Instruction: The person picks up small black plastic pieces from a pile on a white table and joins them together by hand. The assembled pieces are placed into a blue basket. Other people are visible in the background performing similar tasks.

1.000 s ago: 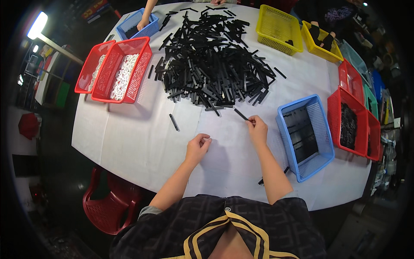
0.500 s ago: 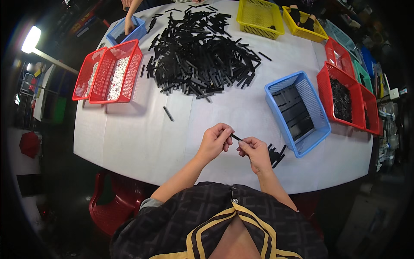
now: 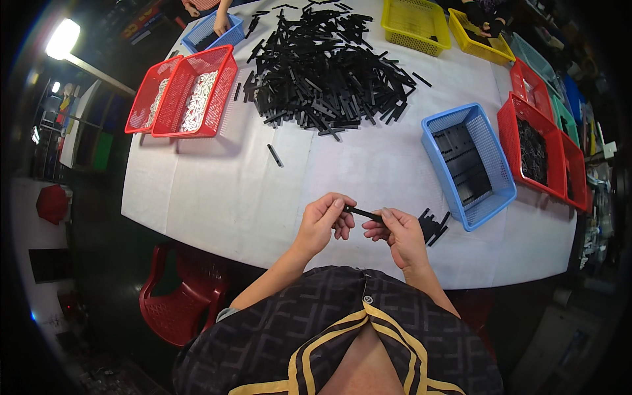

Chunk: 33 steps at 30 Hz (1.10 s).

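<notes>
White cloth covers a broad table [image 3: 217,197] that fills most of my view, with a dark floor and a red plastic chair [image 3: 181,299] below its near edge. Across the far middle spreads a big heap of black strips [image 3: 326,66]. At the far left sit two red baskets [image 3: 187,92] holding white pieces, and behind them a blue basket [image 3: 210,31] where another person's hand rests. Yellow baskets [image 3: 416,23] stand at the far right. Down the right side I see a blue basket [image 3: 469,164] with black parts lying flat in it, then more red baskets [image 3: 536,148]. One stray black strip [image 3: 275,155] lies alone on the cloth.

Since a second ago, both hands have come back from the cloth toward the body and met. Now the left hand [image 3: 324,224] and the right hand [image 3: 398,236] pinch opposite ends of one thin black strip [image 3: 362,213], fingers curled closed around it, held level just above the near table edge. I judge the strip is picked up and being worked between the fingers. A small cluster of black pieces [image 3: 431,227] lies just beside the right hand.
</notes>
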### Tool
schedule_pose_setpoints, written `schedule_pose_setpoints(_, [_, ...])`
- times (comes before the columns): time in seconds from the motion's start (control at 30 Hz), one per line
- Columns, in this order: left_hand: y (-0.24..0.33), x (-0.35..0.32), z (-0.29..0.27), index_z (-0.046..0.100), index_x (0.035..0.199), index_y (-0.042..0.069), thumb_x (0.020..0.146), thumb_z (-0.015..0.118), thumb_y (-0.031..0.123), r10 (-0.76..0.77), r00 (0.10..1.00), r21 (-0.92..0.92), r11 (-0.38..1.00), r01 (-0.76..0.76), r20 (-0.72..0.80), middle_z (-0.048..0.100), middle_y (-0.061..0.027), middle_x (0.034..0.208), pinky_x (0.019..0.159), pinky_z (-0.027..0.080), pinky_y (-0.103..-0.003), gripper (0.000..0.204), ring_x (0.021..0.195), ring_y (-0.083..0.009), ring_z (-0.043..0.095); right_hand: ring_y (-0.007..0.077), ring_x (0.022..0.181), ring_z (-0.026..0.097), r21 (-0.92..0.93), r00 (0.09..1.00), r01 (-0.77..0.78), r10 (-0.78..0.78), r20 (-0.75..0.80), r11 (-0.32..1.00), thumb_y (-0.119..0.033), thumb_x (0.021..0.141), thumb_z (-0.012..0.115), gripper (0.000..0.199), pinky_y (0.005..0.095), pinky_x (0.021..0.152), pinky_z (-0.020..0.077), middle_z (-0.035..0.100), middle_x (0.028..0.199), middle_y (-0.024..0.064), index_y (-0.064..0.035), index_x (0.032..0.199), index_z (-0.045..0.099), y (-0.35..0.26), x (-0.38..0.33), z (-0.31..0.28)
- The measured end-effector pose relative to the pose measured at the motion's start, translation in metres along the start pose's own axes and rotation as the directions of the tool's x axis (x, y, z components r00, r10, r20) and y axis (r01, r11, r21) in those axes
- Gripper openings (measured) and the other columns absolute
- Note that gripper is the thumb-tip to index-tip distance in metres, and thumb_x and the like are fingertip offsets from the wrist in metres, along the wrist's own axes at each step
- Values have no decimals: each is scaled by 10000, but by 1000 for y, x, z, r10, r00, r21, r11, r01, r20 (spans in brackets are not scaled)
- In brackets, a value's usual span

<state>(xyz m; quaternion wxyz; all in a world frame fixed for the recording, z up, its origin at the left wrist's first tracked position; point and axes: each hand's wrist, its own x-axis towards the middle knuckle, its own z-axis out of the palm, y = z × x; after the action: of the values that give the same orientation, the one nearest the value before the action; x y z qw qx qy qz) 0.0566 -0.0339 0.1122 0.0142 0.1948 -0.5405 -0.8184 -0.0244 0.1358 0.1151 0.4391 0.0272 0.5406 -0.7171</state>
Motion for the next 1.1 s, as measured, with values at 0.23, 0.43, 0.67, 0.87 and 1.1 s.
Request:
schedule_pose_setpoints(0.23, [-5, -1, -3, 538, 1028, -16, 956, 386, 147, 47, 998, 29, 998, -49, 39, 590, -76, 748, 504, 414, -205, 235, 574, -109, 563, 180, 755, 630, 69, 1000, -22, 22, 7, 997, -148, 914, 502, 239, 259, 682, 477, 648, 882, 145, 46, 1032, 577, -1, -2, -1])
schedule_pose_setpoints(0.43, [-4, 0, -7, 511, 1097, -20, 931, 387, 34, 165, 979, 88, 980, -176, 121, 596, -84, 891, 659, 441, -232, 214, 776, -116, 588, 185, 849, 628, -2, 992, 129, -129, 8, 992, 6, 816, 595, 293, 268, 745, 485, 627, 962, 151, 55, 1098, 530, 3, -2, -6])
schedule_pose_setpoints(0.67, [-8, 1, -11, 508, 1104, -32, 925, 393, 20, 185, 974, 146, 968, -203, 130, 598, -103, 946, 669, 447, -242, 219, 817, -146, 608, 204, 905, 628, -78, 984, 178, -176, 22, 981, 50, 798, 582, 351, 262, 775, 491, 625, 971, 170, 61, 1138, 494, -2, -4, -4])
schedule_pose_setpoints(0.87, [-13, 3, -11, 522, 1099, -34, 924, 402, 19, 149, 984, 128, 979, -161, 98, 605, -88, 915, 652, 439, -230, 219, 794, -128, 607, 216, 877, 634, -52, 988, 157, -156, 9, 986, 44, 806, 584, 345, 279, 755, 502, 623, 966, 184, 64, 1136, 486, 1, -1, -8])
schedule_pose_setpoints(1.1, [-15, 3, -13, 512, 1114, -45, 925, 405, 30, 115, 987, 129, 983, -130, 114, 609, -107, 953, 664, 441, -247, 229, 818, -160, 622, 221, 869, 639, -50, 989, 144, -145, -12, 988, 34, 816, 568, 332, 263, 739, 499, 626, 957, 191, 78, 1135, 486, 3, 1, -10])
